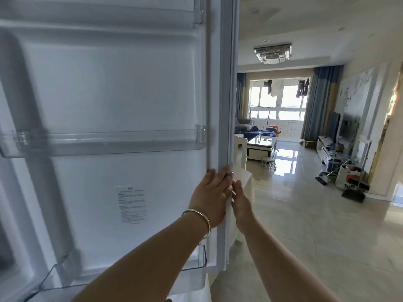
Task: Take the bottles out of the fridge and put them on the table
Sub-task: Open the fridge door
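- No bottles show; the fridge door (122, 101) fills your left view, its clear shelves holding nothing you can see.
- The door's sticker (131, 204) is too blurred to read (a box (349, 178) far right reads "TOYS").
- Your left hand (210, 196) lies flat on the door's edge, fingers straight.
- Your right hand (241, 202) touches the outer edge, fingertips hidden; grip unclear.

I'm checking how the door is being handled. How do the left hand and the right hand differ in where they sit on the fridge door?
The left hand lies flat on the inner face of the fridge door, fingers straight along the gasket; the right hand is on the door's outer edge. The left wrist wears a silver bangle; the right wrist is bare. The left hand reaches higher up the door than the right hand. Both touch the same edge at roughly the same level, and neither holds a bottle.
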Motion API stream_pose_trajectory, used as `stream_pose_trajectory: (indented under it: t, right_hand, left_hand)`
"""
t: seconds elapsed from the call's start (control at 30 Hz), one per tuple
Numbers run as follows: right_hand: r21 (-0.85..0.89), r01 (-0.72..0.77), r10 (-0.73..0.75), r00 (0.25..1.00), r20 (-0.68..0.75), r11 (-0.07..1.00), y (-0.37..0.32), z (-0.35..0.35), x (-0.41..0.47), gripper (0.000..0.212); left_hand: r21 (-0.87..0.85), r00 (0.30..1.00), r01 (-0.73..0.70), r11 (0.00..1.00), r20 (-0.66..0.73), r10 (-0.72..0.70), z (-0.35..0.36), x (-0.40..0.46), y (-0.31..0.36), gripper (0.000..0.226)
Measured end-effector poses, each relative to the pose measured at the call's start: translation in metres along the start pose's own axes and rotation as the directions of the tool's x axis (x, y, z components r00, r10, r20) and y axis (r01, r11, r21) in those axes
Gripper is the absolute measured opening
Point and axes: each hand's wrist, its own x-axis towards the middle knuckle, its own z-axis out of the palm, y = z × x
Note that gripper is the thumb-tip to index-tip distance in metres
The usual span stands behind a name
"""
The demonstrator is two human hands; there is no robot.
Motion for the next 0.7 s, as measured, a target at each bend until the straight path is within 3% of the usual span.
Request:
stream_pose_trajectory:
  t: [0.27, 0.5, 0.6, 0.7]
  right_hand:
    - [0.156, -0.008, -0.001, 0.998, 0.058, 0.988, 0.012, 0.006, 0.018, 0.041]
    - [0.127, 0.037, -0.050, 0.994, 0.094, 0.991, 0.010, 0.003, 0.012, 0.031]
    - [0.114, 0.062, -0.064, 0.998, 0.020, 0.992, 0.010, 0.001, 0.009, 0.028]
    - [-0.235, 0.102, -0.143, 0.976, -0.166, 0.967, 0.006, 0.003, 0.004, 0.031]
  left_hand:
    - [0.079, 0.998, 0.056, 0.995, -0.029, -0.054, 0.018, 0.002, 0.003, 0.068]
    - [0.147, 0.997, 0.077, 0.986, -0.036, -0.072, 0.020, 0.000, 0.004, 0.069]
    - [0.160, 0.996, 0.047, 0.986, -0.081, -0.034, 0.022, -0.003, 0.005, 0.068]
    - [0.032, 0.954, 0.006, 0.999, -0.301, 0.004, 0.013, -0.006, 0.006, 0.054]
